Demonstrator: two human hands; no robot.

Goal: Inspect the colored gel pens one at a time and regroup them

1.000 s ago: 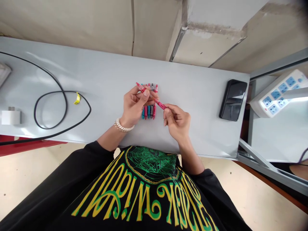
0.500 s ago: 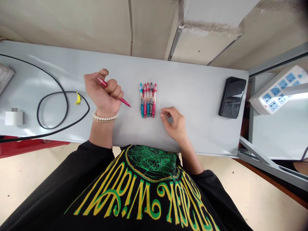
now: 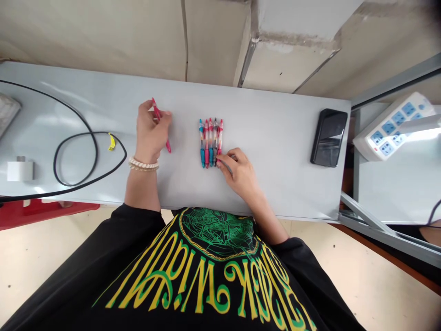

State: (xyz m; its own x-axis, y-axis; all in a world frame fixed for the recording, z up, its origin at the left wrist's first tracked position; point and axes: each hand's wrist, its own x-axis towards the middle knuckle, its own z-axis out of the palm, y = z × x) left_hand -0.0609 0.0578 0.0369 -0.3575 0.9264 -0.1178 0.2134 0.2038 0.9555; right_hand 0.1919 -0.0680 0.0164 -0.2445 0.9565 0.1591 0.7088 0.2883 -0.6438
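Already, one red pen (image 3: 156,109) is apart from the row, held in the left hand's (image 3: 151,133) curled fingers. Five pens (image 3: 211,156) lie together on the bench (image 3: 285,138); the right hand's (image 3: 239,172) slightly parted fingers reach the rightmost pen (image 3: 221,133), grip unclear.

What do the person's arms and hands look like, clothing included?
Black sleeves cover the upper arms and stop short of the wrists; the black shirt has green and yellow print on its front. The left hand has a pale, beaded-looking bracelet at the wrist. The right hand shows no bracelet. Neither wears a glove.
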